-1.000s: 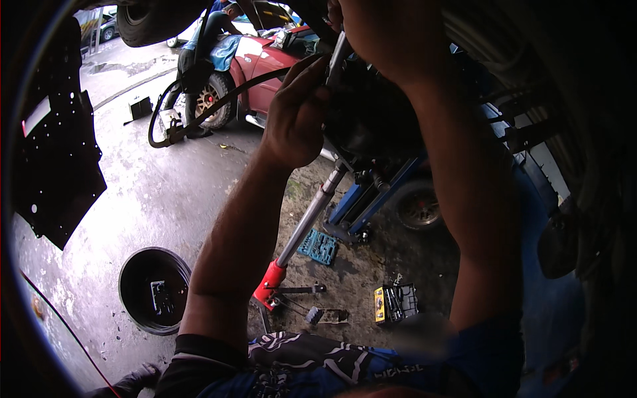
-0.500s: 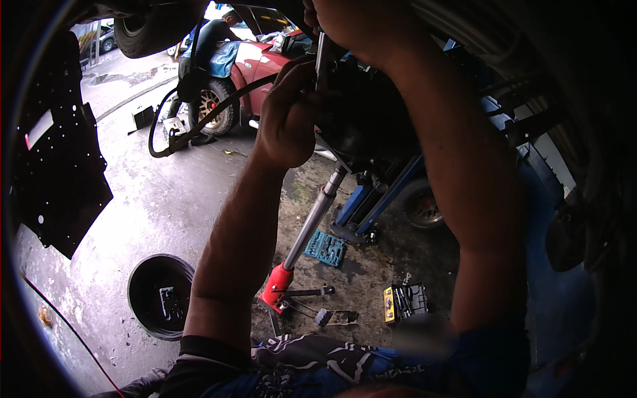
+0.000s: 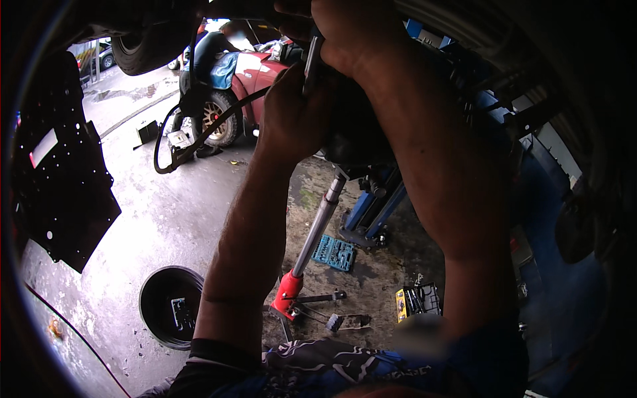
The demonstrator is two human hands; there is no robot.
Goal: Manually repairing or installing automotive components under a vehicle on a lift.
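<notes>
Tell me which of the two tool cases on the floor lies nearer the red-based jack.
The teal tool case, just right of the jack's silver column; the yellow-and-black tool case lies farther right.

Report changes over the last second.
The right hand and metal tool shifted left in view. The red jack base and teal tool case appear lower and further right, likely from camera movement. The left hand stays at the tool; nothing visibly grasped or released.

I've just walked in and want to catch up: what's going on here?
The left hand, raised high, holds a silver metal tool; the right hand is by its upper end, its grip unclear. Below, a red-based jack stands near an open teal tool case. Farther off, another person leans over a red car.
</notes>
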